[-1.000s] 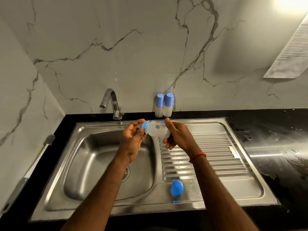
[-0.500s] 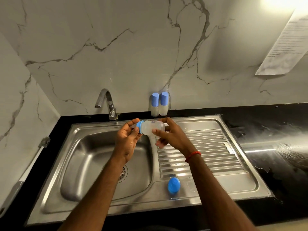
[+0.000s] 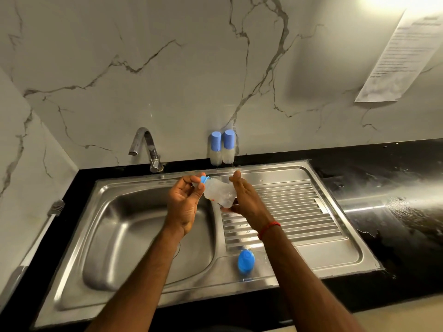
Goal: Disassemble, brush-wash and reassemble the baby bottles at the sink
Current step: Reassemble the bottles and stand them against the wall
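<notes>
bottle [image 3: 219, 195] translucent, tilted, blue ring [image 3: 204, 179] on

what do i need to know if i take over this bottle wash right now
Left hand pinches the blue ring on the neck of the bottle; right hand holds the bottle's body, over the sink.
Its blue cap lies off, on the sink's front ledge. Two capped bottles stand by the wall; the brush leans at far left.
Done: cap off. To do: ring off, brush-wash, reassemble, then the other two.
</notes>
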`<state>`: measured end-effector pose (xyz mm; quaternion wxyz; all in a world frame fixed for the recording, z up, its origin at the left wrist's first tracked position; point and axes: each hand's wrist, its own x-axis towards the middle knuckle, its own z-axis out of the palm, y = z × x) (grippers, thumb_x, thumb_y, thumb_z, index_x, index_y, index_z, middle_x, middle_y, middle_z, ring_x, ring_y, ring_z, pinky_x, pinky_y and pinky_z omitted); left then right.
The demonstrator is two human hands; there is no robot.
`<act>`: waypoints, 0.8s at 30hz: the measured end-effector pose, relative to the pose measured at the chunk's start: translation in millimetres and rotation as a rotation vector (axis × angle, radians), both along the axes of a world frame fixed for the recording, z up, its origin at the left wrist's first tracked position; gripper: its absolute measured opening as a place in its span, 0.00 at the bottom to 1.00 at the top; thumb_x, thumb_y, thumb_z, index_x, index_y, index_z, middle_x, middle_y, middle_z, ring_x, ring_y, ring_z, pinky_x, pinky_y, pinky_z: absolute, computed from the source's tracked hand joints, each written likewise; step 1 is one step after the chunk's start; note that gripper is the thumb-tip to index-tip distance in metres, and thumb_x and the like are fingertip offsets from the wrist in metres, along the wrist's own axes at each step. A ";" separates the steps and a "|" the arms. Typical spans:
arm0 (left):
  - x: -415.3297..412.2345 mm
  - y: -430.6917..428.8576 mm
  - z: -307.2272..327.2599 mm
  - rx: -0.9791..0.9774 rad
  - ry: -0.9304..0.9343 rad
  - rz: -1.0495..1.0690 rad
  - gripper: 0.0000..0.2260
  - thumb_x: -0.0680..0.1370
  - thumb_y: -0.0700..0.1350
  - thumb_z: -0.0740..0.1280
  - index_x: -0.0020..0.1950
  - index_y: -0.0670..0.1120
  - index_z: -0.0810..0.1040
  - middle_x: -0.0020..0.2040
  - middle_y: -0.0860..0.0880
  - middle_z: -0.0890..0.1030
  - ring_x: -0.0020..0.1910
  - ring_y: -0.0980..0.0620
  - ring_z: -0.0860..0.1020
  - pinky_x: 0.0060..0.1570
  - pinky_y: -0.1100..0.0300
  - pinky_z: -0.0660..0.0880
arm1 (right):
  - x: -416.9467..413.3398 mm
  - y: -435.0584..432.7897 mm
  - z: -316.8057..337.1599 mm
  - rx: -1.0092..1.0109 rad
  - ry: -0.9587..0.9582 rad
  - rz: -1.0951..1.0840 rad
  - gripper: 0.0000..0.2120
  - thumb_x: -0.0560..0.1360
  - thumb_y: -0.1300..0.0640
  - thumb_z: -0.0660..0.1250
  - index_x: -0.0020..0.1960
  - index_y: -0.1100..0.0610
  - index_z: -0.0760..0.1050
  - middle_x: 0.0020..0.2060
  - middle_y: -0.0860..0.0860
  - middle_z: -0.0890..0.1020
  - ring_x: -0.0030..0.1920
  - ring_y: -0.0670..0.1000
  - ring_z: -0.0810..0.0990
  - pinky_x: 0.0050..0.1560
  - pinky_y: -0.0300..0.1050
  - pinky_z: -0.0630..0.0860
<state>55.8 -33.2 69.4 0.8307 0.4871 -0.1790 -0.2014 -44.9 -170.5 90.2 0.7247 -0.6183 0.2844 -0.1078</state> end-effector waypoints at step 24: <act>-3.4 12.2 7.6 0.046 0.111 0.197 0.22 0.78 0.33 0.66 0.69 0.47 0.65 0.54 0.41 0.81 0.47 0.49 0.85 0.42 0.57 0.83 | 1.9 12.2 -6.0 -0.484 -0.155 0.132 0.24 0.72 0.54 0.76 0.65 0.52 0.71 0.56 0.47 0.80 0.50 0.45 0.83 0.45 0.40 0.82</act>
